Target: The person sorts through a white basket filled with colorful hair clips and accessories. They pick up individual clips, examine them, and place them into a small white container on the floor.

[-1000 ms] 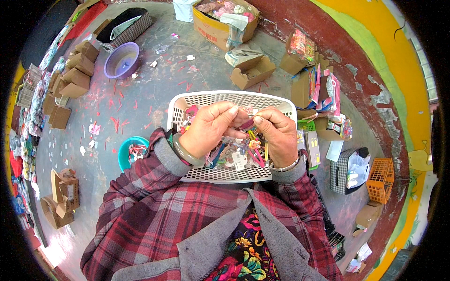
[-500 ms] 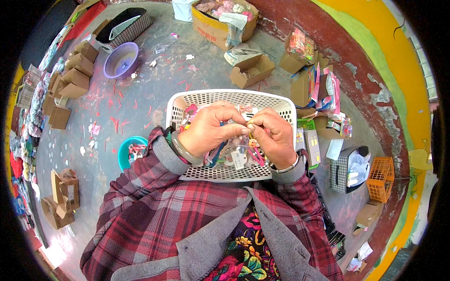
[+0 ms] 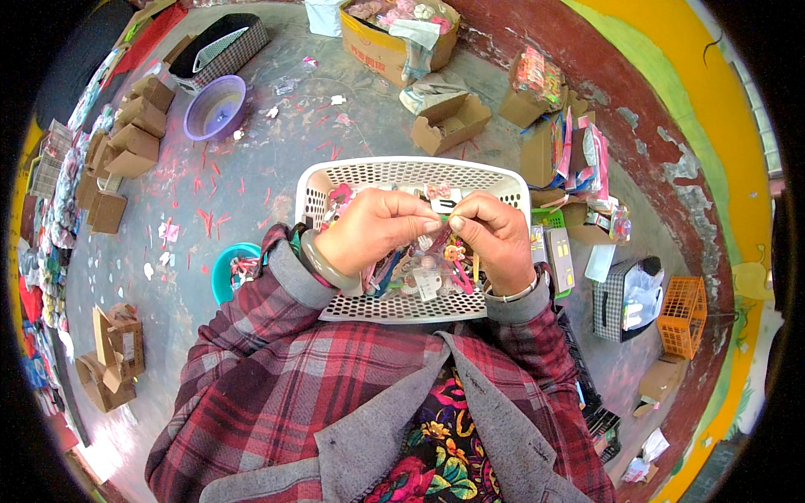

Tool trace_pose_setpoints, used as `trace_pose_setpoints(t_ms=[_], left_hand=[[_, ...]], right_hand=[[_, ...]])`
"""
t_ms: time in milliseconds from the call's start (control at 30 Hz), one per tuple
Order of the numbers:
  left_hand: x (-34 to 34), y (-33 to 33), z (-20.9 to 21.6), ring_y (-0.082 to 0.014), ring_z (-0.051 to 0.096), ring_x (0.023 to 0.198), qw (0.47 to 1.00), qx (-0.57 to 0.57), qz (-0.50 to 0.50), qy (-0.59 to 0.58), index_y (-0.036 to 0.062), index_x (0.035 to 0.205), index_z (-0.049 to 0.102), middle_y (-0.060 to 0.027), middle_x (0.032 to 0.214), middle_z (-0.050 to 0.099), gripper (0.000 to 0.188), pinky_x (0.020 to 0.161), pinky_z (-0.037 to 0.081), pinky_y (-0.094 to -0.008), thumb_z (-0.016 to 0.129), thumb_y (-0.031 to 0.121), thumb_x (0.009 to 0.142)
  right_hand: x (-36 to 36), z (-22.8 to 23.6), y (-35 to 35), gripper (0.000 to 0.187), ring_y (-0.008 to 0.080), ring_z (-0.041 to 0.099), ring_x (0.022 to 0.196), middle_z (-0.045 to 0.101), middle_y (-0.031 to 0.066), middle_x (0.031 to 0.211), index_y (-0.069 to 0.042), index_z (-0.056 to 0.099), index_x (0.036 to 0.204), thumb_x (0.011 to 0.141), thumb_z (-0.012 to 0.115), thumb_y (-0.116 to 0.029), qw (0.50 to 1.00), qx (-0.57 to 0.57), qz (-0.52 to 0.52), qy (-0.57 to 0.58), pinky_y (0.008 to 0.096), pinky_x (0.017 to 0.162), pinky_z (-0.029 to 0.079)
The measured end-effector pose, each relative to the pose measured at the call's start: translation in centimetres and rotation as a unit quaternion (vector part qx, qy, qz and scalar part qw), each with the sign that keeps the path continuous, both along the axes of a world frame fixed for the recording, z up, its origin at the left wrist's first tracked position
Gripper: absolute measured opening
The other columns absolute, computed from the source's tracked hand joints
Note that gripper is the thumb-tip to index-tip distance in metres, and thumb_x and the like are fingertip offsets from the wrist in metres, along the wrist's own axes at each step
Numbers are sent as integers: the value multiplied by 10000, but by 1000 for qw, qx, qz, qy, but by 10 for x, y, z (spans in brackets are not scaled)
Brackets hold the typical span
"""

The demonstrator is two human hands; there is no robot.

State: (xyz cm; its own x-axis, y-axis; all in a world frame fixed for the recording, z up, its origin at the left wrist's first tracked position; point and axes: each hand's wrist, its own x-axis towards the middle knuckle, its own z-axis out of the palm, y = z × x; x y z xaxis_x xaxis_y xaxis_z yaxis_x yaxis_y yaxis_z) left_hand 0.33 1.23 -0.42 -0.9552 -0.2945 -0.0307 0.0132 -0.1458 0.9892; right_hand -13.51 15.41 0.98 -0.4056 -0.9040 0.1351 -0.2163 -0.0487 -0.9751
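A white plastic basket (image 3: 490, 173) with a perforated rim sits in front of me, holding a jumble of small colourful hair accessories and white tags (image 3: 426, 283). Over it my left hand (image 3: 381, 233) is closed, thumb and forefinger pinched together. Close on its right, my right hand (image 3: 495, 239) pinches in the same way, its fingertips a small gap from the left ones. Whatever lies in the two pinches is too small to make out. Beneath the right fingertips shows a little orange-yellow ornament (image 3: 454, 251); whether it hangs from them or lies in the basket I cannot tell.
A teal tub (image 3: 225, 272) stands left of the basket, a purple basin (image 3: 215, 109) farther off. Cardboard boxes (image 3: 450, 126) lie ahead and along both sides. An orange crate (image 3: 681, 317) and a checked fabric bin (image 3: 610, 302) stand at right. Red scraps litter the floor.
My fingertips have drawn slightly apart, the right hand shifting a little to the right. Both hands stay pinched over the basket.
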Motion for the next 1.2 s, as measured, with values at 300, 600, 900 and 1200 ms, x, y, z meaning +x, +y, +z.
trace_pose_setpoints(t_ms=[300, 600, 900, 1200], left_hand=[[2, -3, 8, -59, 551, 682, 997, 56, 24, -44, 7, 851, 653, -13, 760, 629, 126, 603, 438, -199, 601, 122, 845], [3, -4, 5, -96, 573, 727, 992, 120, 16, -31, 3, 951, 618, -35, 818, 634, 229, 648, 452, -232, 499, 195, 912], [-2, 0, 6, -50, 546, 781, 991, 126, -31, -40, 22, 1059, 571, -3, 867, 615, 241, 667, 428, -184, 585, 155, 859], [-1, -2, 23, -50, 563, 814, 985, 147, -21, -91, -14, 1090, 570, -25, 943, 621, 287, 704, 467, -194, 615, 24, 810]], right_hand=[[1, -6, 1, 88, 61, 476, 685, 539, -3, 741, 15, 594, 779, 819, 584, -62, 992, 8, -24, -121, 212, 611, 377], [-1, 0, 1, 101, 59, 472, 676, 543, -9, 731, 19, 611, 804, 833, 585, -74, 991, 21, 20, -134, 203, 614, 372], [0, -5, 1, 126, 75, 466, 641, 563, 5, 714, 18, 620, 842, 832, 601, -106, 951, -67, -126, -275, 215, 601, 370], [-4, -7, 2, 135, 77, 473, 655, 565, 8, 714, 20, 620, 862, 832, 604, -111, 953, -59, -115, -276, 213, 607, 371]])
